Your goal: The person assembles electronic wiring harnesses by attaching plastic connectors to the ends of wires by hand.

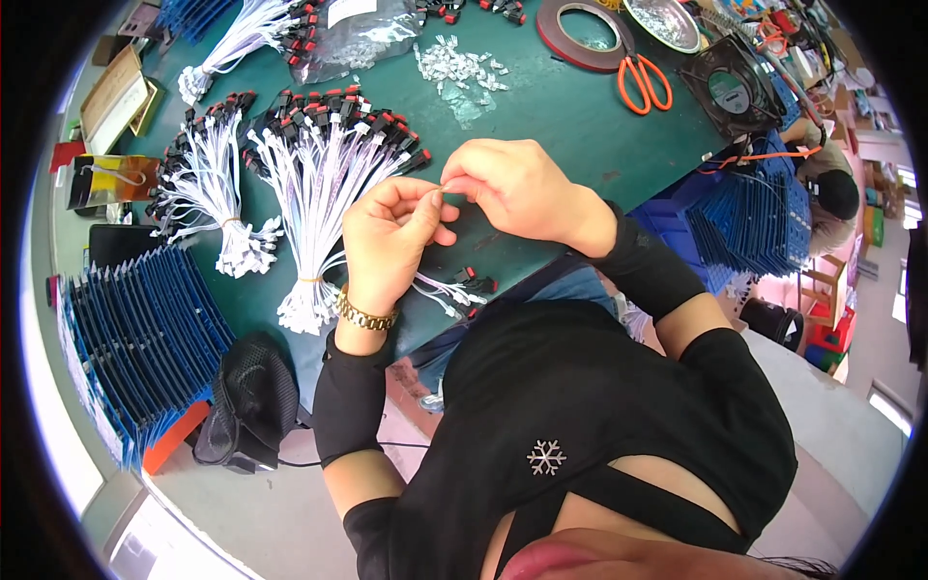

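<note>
My left hand (391,232) and my right hand (517,188) meet over the green table, thumbs and fingers pinched together at the tips. Whatever sits between them is too small and too covered to name. Just left of my left hand lies a large bundle of white cables (314,184) with black and red connectors fanned out at the far end. A smaller cable bundle (217,184) rests further left. Near my left wrist, a few loose cables (449,290) lie by the table's front edge. Beyond the hands is a scattered pile of small clear-white connector pieces (459,68).
Orange-handled scissors (645,85) and a brown tape roll (585,37) lie at the far right, beside a black fan (730,89). Blue panels stand in rows at the left (145,338) and right (749,217). A black mesh bag (249,401) sits front left. Another person (833,193) is at right.
</note>
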A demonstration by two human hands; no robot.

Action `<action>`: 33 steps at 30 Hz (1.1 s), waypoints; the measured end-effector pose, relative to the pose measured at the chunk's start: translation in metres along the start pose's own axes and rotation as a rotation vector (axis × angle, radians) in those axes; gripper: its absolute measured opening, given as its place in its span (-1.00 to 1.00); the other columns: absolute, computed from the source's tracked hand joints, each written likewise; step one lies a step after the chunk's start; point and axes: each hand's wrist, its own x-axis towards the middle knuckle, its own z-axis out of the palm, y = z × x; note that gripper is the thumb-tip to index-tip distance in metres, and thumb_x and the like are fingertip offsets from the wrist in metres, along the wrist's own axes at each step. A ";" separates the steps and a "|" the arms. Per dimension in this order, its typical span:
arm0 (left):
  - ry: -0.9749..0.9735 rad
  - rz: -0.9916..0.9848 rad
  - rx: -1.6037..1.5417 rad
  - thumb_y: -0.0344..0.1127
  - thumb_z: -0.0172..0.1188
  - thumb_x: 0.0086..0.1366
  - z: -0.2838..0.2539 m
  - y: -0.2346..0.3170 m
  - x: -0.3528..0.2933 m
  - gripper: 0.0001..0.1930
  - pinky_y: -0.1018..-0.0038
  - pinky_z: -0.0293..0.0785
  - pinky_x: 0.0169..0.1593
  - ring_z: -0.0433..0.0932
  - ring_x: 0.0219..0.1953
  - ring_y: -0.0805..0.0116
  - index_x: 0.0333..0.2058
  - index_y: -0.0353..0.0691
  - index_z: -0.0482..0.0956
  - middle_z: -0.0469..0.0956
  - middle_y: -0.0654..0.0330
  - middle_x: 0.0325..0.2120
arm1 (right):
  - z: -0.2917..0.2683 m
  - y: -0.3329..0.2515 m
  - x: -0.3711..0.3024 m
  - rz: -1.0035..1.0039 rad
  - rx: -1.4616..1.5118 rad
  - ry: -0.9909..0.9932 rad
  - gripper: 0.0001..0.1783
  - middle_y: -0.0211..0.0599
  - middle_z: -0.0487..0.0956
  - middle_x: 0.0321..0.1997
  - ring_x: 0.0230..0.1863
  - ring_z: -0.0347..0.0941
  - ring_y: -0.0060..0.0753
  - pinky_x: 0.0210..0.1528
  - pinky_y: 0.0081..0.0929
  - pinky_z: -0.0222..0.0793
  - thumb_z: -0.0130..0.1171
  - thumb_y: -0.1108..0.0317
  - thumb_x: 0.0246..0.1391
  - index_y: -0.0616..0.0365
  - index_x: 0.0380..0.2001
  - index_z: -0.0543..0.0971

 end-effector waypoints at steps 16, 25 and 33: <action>0.003 0.001 -0.018 -0.46 0.08 0.26 -0.002 -0.002 0.003 -0.88 0.65 0.49 -0.43 0.56 -0.53 0.48 -0.28 -0.42 0.49 0.58 0.12 -0.47 | -0.001 0.004 0.005 0.397 0.582 -0.084 -0.89 -0.37 0.54 -0.52 -0.57 0.44 -0.68 -0.51 -0.69 0.37 0.11 0.45 0.08 0.30 -0.42 0.53; 0.064 0.059 0.060 -0.48 0.10 0.23 0.002 -0.008 0.004 -0.93 0.60 0.47 -0.43 0.55 -0.53 0.43 -0.32 -0.35 0.46 0.54 0.18 -0.54 | -0.034 0.026 0.043 0.590 0.659 -0.229 -0.85 -0.38 0.55 -0.57 -0.62 0.47 -0.64 -0.60 -0.75 0.30 0.16 0.35 0.04 0.23 -0.42 0.57; 0.434 0.665 1.426 -0.34 0.23 0.03 0.005 -0.005 0.016 -0.83 0.32 0.38 -0.33 0.41 -0.42 0.14 -0.41 -0.21 0.46 0.38 0.15 -0.48 | -0.016 0.040 0.054 0.463 0.750 0.050 -0.84 -0.40 0.55 -0.51 -0.59 0.45 -0.67 -0.55 -0.76 0.30 0.15 0.34 0.08 0.22 -0.36 0.57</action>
